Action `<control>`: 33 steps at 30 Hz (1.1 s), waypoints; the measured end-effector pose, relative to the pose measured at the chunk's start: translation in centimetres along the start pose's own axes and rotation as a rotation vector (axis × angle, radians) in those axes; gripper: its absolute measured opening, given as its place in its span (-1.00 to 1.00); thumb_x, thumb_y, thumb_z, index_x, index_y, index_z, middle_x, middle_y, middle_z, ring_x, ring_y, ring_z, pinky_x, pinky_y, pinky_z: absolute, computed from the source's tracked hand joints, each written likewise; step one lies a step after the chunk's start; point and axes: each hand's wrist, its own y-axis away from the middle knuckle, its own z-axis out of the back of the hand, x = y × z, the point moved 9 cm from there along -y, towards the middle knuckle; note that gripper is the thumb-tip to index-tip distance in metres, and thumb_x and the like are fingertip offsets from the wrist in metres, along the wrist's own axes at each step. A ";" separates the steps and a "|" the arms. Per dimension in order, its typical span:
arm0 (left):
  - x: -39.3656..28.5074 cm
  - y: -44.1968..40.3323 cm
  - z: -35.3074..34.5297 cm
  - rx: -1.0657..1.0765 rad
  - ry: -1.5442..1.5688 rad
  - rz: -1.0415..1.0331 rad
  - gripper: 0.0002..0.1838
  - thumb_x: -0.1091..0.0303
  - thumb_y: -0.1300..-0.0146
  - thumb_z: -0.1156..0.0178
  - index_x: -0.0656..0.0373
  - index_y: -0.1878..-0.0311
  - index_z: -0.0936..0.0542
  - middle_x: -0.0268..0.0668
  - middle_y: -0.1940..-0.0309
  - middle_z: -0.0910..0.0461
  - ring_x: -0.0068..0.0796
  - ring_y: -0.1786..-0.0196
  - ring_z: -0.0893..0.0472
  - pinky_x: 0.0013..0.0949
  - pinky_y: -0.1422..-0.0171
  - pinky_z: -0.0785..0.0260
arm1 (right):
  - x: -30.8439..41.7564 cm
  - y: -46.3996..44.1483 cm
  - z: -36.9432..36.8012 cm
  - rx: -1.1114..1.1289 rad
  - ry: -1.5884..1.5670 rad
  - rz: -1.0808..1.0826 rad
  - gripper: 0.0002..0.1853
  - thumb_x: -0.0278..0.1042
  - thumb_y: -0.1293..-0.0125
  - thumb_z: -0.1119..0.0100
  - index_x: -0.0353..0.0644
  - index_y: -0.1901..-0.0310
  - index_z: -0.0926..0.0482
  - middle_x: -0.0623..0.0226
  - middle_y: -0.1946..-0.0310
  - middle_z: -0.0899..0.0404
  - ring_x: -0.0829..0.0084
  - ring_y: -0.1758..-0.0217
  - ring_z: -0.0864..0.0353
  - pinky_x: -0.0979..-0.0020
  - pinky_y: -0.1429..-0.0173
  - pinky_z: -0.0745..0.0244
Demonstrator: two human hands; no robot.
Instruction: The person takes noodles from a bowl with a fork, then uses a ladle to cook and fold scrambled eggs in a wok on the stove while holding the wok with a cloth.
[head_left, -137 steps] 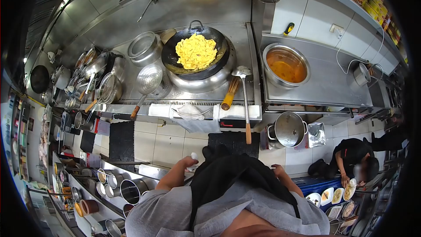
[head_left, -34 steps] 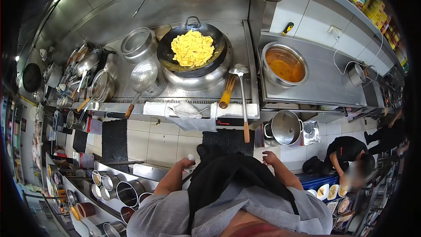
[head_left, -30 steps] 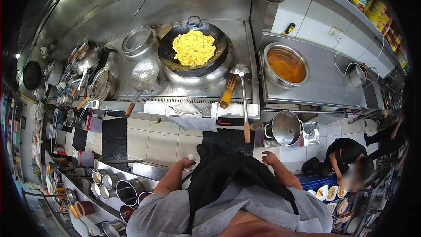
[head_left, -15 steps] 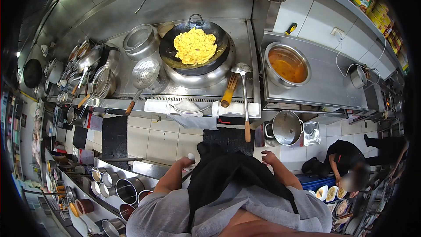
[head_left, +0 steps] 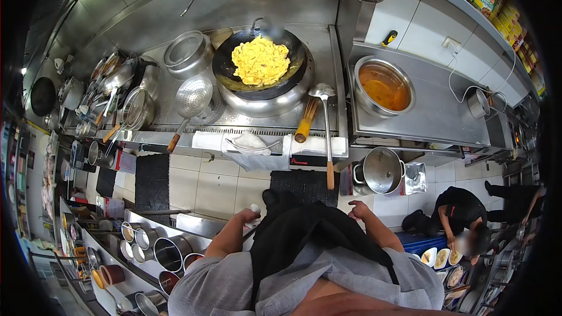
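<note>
Head view: a black wok (head_left: 297, 58) holds a heap of yellow, egg-like food (head_left: 260, 61) and sits on a rounded metal ring (head_left: 263, 106) on the steel stove. Well below the wok, on the person's side and slightly left of it, the left hand (head_left: 245, 218) is closed around a small white thing (head_left: 255, 208), too small to identify. The right hand (head_left: 360, 210), also well on the near side of the wok but to its right, has loosely curled fingers that look apart. Left of the wok lies a perforated skimmer (head_left: 194, 96); just to its near right are a bamboo brush (head_left: 306, 122) and a ladle (head_left: 327, 129) whose wooden handle juts past the stove edge. Farther right of the wok stands a steel pot (head_left: 364, 105) of orange liquid. Far to the wok's near right, another person (head_left: 459, 208) bends over dishes of food (head_left: 442, 257).
</note>
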 end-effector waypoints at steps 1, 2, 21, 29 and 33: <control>0.0 0.0 -0.1 0.010 0.004 0.005 -0.49 -0.04 -0.06 -0.34 0.18 0.06 -0.65 -0.16 0.25 -0.65 -0.28 0.41 -0.67 -0.18 0.54 -0.56 | 0.0 0.1 -0.1 0.022 -0.010 -0.010 -0.40 -0.63 -0.26 0.25 -0.05 -0.34 -0.40 0.07 0.37 -0.71 0.27 0.46 -0.74 0.30 0.50 -0.64; -0.1 0.0 0.0 0.010 0.003 0.004 -0.49 -0.04 -0.06 -0.34 0.18 0.06 -0.65 -0.16 0.25 -0.65 -0.28 0.41 -0.67 -0.18 0.54 -0.56 | 0.1 0.1 0.0 0.021 -0.012 -0.010 -0.40 -0.63 -0.26 0.25 -0.05 -0.34 -0.40 0.07 0.37 -0.71 0.27 0.46 -0.74 0.30 0.50 -0.64; -20.3 7.4 23.9 -0.108 1.105 -0.851 -0.60 0.27 -0.30 -0.27 0.20 -0.13 -0.45 -0.28 0.14 -0.58 -0.44 0.23 -0.60 -0.26 0.25 -0.52 | 18.7 -1.8 -3.0 -0.004 -0.564 0.247 -0.31 -0.21 -0.35 -0.23 -0.01 -0.45 -0.15 0.23 0.20 -0.59 0.36 0.26 -0.59 0.29 0.35 -0.52; -30.4 4.2 31.9 0.187 1.260 -0.699 -0.44 -0.34 -0.42 0.16 -0.05 0.00 -0.50 -0.35 0.29 -0.62 -0.31 0.27 -0.60 -0.09 0.17 -0.46 | 24.4 8.7 -0.3 -0.556 -0.153 0.319 -0.73 -0.51 -0.07 -0.11 -0.23 0.14 -0.45 0.31 0.51 -0.43 0.42 0.54 -0.48 0.33 0.50 -0.38; -34.4 2.1 33.1 0.274 1.257 -0.640 -0.47 -0.36 -0.41 0.16 -0.11 0.10 -0.52 -0.40 0.37 -0.60 -0.38 0.31 -0.57 -0.18 0.28 -0.41 | 26.5 12.7 -2.7 -0.264 -0.408 0.470 -0.73 -0.53 -0.18 -0.07 -0.13 0.06 -0.39 0.36 0.53 -0.45 0.50 0.65 -0.44 0.37 0.61 -0.39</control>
